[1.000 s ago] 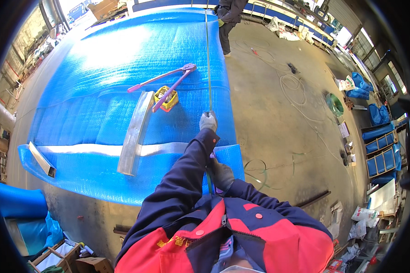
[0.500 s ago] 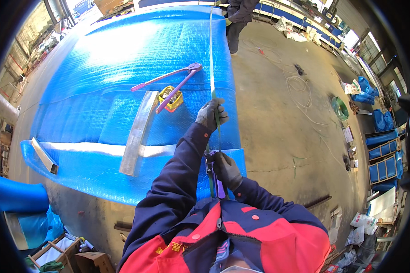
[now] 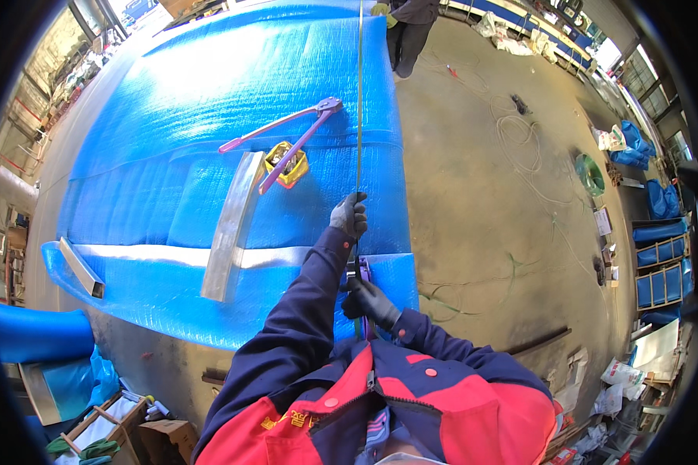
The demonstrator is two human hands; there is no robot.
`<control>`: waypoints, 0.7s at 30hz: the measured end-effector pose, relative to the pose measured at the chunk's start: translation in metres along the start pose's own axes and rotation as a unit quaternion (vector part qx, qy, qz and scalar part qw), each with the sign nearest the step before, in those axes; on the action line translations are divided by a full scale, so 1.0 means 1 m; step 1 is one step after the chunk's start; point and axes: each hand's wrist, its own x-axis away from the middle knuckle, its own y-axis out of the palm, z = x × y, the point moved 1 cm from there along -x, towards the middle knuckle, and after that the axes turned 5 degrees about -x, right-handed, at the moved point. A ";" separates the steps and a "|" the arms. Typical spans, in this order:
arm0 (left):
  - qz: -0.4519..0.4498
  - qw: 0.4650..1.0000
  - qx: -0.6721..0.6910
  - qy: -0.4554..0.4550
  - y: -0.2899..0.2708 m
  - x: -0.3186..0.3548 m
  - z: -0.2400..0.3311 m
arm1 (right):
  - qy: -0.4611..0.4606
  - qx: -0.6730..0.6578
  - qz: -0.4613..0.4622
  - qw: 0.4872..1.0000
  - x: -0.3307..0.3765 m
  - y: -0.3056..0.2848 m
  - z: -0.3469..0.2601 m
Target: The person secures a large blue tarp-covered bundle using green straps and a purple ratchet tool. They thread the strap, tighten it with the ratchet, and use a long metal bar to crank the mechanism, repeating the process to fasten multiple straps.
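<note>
A narrow green strap (image 3: pixel 360 147) runs lengthwise over a big stack wrapped in blue bubble sheeting (image 3: pixel 155 201). My left hand (image 3: pixel 350 215), in a grey glove, is closed round the strap with the arm stretched forward. Nearer my chest, my grey-gloved right hand (image 3: pixel 372 301) has its fingers curled at a strapping tensioner (image 3: pixel 364 270) with purple and metal parts. The fingers partly cover this tool. Left of the strap lie a long-handled purple crimping tool (image 3: pixel 301 139), a yellow box (image 3: pixel 288 174) of small metal pieces and a silver metal channel (image 3: pixel 231 232).
A co-worker (image 3: pixel 409 31) stands at the far right corner of the stack, a gloved hand on its edge. A second metal channel (image 3: pixel 81 267) lies at the near left corner. Loose strap coils (image 3: pixel 520 143) and a green strap roll (image 3: pixel 589 175) are on the floor at right.
My left hand has moved slightly nearer along the strap, which now lies straighter. The tensioner has shifted forward and my right hand slightly back. The co-worker's gloved hand has come to the sheeting's far edge.
</note>
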 end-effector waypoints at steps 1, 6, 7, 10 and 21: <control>0.039 0.999 -0.002 -0.002 -0.005 0.001 -0.004 | -0.034 -0.019 0.004 0.999 -0.003 0.000 -0.006; 0.253 0.848 -0.388 0.259 -0.039 0.003 -0.029 | -0.079 0.224 0.028 0.971 -0.019 -0.015 -0.015; 0.326 0.689 -0.562 0.322 -0.050 0.008 -0.036 | -0.293 0.426 0.086 0.852 -0.022 -0.021 -0.019; 0.343 0.707 -0.558 0.267 -0.095 0.028 -0.056 | -0.326 0.327 0.199 0.865 -0.022 -0.061 -0.031; 0.364 0.668 -0.610 0.224 -0.141 0.030 -0.108 | -0.198 0.698 0.003 0.688 -0.033 -0.086 0.006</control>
